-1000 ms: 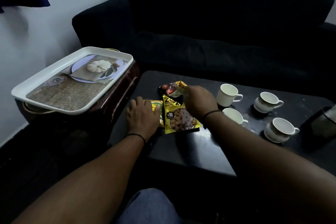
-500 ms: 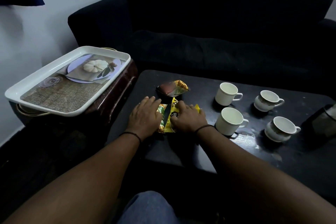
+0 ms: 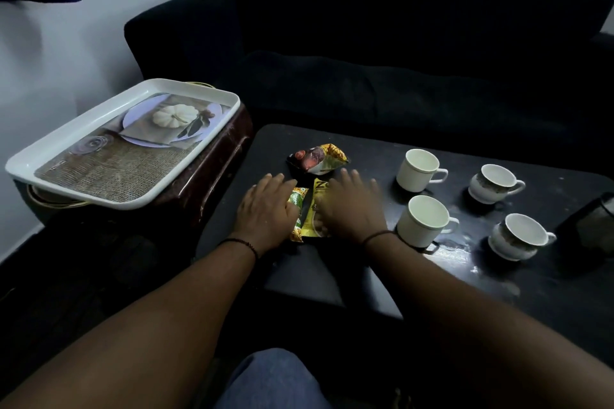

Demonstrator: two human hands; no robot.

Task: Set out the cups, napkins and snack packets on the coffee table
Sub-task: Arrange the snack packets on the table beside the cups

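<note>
On the black coffee table (image 3: 332, 276) lie three snack packets. A brown and yellow packet (image 3: 317, 159) sits furthest from me, untouched. My left hand (image 3: 267, 211) rests flat, fingers spread, on a green packet (image 3: 298, 209). Beside it my right hand (image 3: 352, 207) lies flat, fingers apart, over a yellow packet (image 3: 315, 214). Neither hand grips anything. Right of the packets stand several cups: two plain white ones (image 3: 418, 169) (image 3: 422, 221) and two patterned ones (image 3: 495, 183) (image 3: 516, 236). No napkins are visible.
A white printed tray (image 3: 123, 146) holding nothing rests on a dark brown side stand (image 3: 212, 176) to the table's left. A black sofa (image 3: 398, 43) runs behind the table. A dark object (image 3: 591, 232) sits at the table's right edge. My knee (image 3: 272, 378) is at the bottom.
My right hand left the brown packet at the back and came down flat on the yellow packet. Its fingers have since spread. The left hand stays on the green packet.
</note>
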